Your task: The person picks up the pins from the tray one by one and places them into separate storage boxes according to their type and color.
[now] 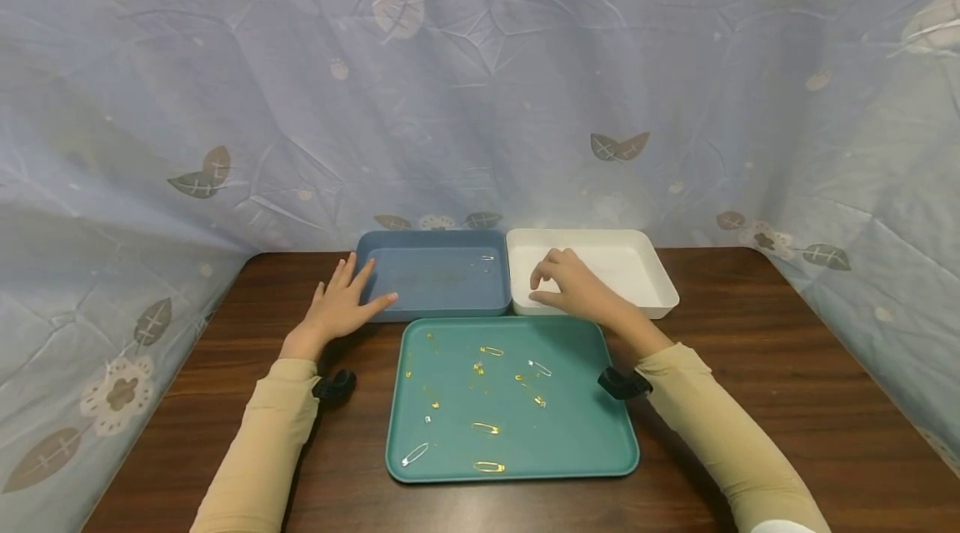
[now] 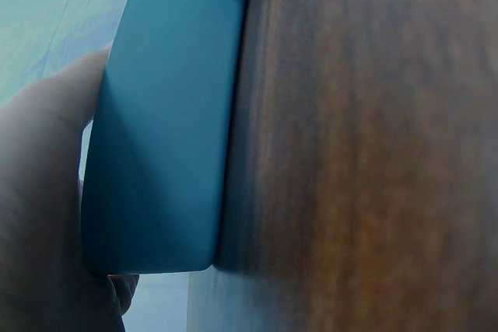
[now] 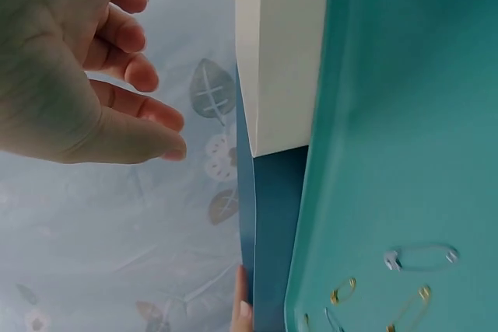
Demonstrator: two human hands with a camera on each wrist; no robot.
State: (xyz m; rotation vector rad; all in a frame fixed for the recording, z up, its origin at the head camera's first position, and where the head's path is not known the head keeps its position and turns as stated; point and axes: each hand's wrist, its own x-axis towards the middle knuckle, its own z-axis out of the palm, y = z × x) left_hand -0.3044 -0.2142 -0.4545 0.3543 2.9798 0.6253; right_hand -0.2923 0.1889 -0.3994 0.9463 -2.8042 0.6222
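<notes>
Scanning from the left side across to the right:

Left hand (image 1: 341, 305): lying flat with fingers straight and spread, pressing against the left wall of the blue bin and gripping nothing; sitting at about 10 o'clock from the teal tray.

Blue bin (image 1: 435, 281): sitting on the table at 11 o'clock from the teal tray, touching the white bin on its right; one silver pin (image 1: 487, 258) is lying near its far right corner.

Teal tray (image 1: 592, 441): resting nearest the person, its far edge just beside both bins.

Safety pins (image 1: 487, 428): lying scattered over the teal tray, mostly gold with a few silver; a silver one (image 1: 414, 455) is lying at the tray's 7 o'clock corner.

Right hand (image 1: 573, 283): hovering over the near left corner of the white bin, fingers loosely curled with thumb and fingertips apart; the right wrist view is showing nothing between them.

White bin (image 1: 645, 254): sitting at 1 o'clock from the teal tray.

Table (image 1: 750, 366): dark wood, carrying all three containers.

Backdrop (image 1: 480, 83): blue leaf-print cloth hanging behind at 12 o'clock.
</notes>
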